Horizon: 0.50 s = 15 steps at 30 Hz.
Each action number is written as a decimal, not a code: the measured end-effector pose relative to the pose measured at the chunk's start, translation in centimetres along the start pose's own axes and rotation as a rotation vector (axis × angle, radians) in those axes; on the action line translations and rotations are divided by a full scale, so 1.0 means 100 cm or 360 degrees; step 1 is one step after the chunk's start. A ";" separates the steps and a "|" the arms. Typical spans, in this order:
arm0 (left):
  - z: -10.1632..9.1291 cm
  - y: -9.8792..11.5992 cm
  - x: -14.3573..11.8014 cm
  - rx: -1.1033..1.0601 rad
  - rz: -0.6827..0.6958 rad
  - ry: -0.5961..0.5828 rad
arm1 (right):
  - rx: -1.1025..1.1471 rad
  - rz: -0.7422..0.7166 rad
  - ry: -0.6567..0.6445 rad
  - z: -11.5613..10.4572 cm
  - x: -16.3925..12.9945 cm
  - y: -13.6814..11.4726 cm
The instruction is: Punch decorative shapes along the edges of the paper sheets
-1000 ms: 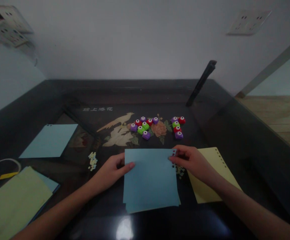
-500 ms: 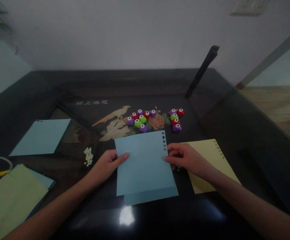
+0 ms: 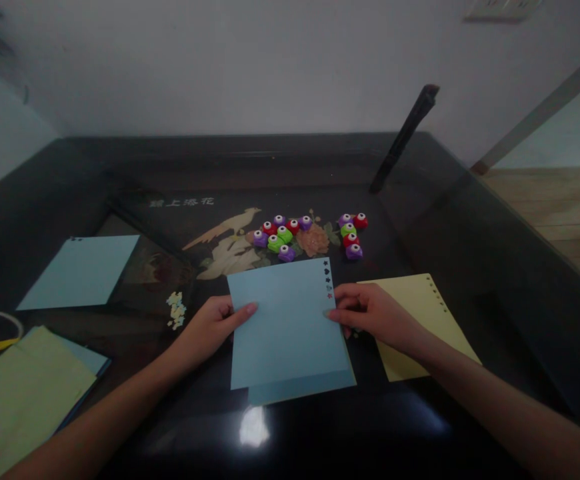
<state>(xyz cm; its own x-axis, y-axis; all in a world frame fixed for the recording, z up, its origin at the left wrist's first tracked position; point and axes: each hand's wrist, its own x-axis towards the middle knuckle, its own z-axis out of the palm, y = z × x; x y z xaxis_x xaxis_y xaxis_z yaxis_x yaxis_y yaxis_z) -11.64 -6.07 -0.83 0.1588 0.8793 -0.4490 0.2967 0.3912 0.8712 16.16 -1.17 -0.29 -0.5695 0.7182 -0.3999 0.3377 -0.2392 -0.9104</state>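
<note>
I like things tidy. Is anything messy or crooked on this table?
Yes. Tiny pale paper scraps lie scattered on the dark glossy table, left of the left hand. The top blue paper sheet sits askew, uncovering the blue sheet beneath.

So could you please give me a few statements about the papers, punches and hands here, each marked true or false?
1. Both hands hold the top blue sheet by its side edges. True: left hand, right hand.
2. The sheet has punched shapes near its right edge. True.
3. The yellow sheet lies left of the hands. False: it lies to the right, partly under the right hand.
4. The punches sit on the blue sheet. False: they sit on the table beyond it.
</note>
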 end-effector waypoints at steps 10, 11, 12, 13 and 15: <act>-0.005 -0.001 0.002 0.0105 0.0002 -0.0078 | -0.0013 0.0000 -0.0010 0.000 0.000 -0.001; -0.005 -0.002 0.002 0.0111 -0.0001 -0.0085 | -0.0015 -0.0002 -0.0011 0.000 0.000 0.000; -0.006 -0.003 0.002 0.0118 -0.0001 -0.0089 | -0.0014 -0.0002 -0.0008 0.000 0.000 0.000; -0.007 -0.004 0.002 0.0125 0.0001 -0.0093 | -0.0013 0.0000 -0.0005 0.001 0.001 0.001; -0.008 -0.005 0.002 0.0131 0.0010 -0.0098 | -0.0021 0.0002 0.0002 0.001 0.001 0.001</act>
<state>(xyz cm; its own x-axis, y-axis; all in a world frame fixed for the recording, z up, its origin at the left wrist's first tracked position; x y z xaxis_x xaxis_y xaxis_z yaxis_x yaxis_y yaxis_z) -12.50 -5.84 -1.21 0.2175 0.8623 -0.4572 0.3712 0.3601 0.8558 16.05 -1.18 -0.45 -0.5683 0.7185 -0.4009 0.3483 -0.2313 -0.9084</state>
